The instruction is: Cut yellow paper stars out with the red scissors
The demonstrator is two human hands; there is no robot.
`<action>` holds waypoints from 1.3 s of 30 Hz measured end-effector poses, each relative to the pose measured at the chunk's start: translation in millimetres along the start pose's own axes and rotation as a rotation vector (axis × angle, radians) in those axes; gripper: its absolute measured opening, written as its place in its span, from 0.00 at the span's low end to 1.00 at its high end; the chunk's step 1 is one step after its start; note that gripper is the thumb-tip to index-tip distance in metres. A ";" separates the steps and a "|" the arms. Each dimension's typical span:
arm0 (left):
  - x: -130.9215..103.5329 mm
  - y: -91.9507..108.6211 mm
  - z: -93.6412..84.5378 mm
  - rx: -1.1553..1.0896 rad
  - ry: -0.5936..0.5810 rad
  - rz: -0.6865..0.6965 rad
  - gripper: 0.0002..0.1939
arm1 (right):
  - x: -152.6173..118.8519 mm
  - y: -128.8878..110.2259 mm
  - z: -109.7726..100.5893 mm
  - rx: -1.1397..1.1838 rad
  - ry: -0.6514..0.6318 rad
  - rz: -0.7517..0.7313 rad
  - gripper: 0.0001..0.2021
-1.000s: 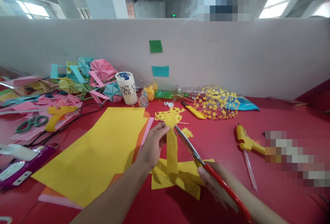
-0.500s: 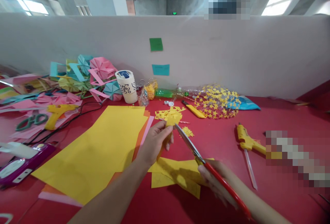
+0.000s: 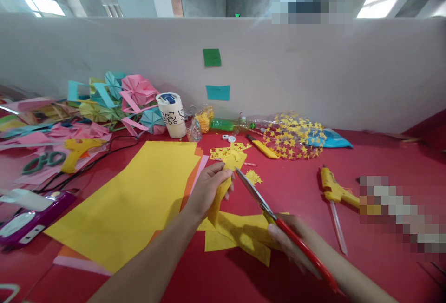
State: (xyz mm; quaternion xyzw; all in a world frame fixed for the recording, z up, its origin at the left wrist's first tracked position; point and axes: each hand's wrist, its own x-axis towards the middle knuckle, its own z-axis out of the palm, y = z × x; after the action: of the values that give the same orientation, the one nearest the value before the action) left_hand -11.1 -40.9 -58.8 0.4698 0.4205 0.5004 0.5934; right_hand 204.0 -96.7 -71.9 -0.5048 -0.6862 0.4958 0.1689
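My left hand (image 3: 211, 186) pinches a strip of yellow paper (image 3: 219, 197) whose lower end hangs down. My right hand (image 3: 292, 238) is wrapped round a pair of red-handled scissors (image 3: 266, 210). Their blade tips reach the right edge of the held strip, and the blades look nearly closed. Loose pieces of yellow paper (image 3: 223, 240) lie on the table below the hands. Just beyond my left hand are yellow paper scraps with star-shaped holes (image 3: 219, 153). A small heap of yellow paper stars (image 3: 253, 177) sits right of the blade tips.
Yellow sheets (image 3: 139, 191) lie at left over orange and pink ones. A white cup (image 3: 172, 117), a star-covered clear bottle (image 3: 296, 135) and a yellow cutter knife (image 3: 263, 146) stand or lie behind. Glue guns (image 3: 334, 187) lie at both sides; a purple power strip (image 3: 35, 221) is near left.
The strip in my left hand has turned, so more of its hanging length shows. The scissors have shifted slightly with their tips still at the paper.
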 end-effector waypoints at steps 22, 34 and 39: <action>2.8 0.2 -5.3 0.004 -0.062 0.012 0.10 | -8.6 -13.8 -6.6 0.085 -0.114 0.096 0.23; 4.3 1.3 -8.8 0.048 -0.080 0.011 0.10 | -8.8 -20.4 -7.7 0.117 -0.098 0.159 0.24; 4.5 3.4 -10.6 0.048 -0.099 0.016 0.10 | -7.8 -14.8 -6.0 0.110 -0.099 0.195 0.25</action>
State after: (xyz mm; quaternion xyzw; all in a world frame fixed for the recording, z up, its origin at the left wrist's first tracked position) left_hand -21.4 -34.8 -57.8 0.5115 0.3986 0.4711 0.5979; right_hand 204.0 -100.4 -54.5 -0.5341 -0.6131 0.5711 0.1128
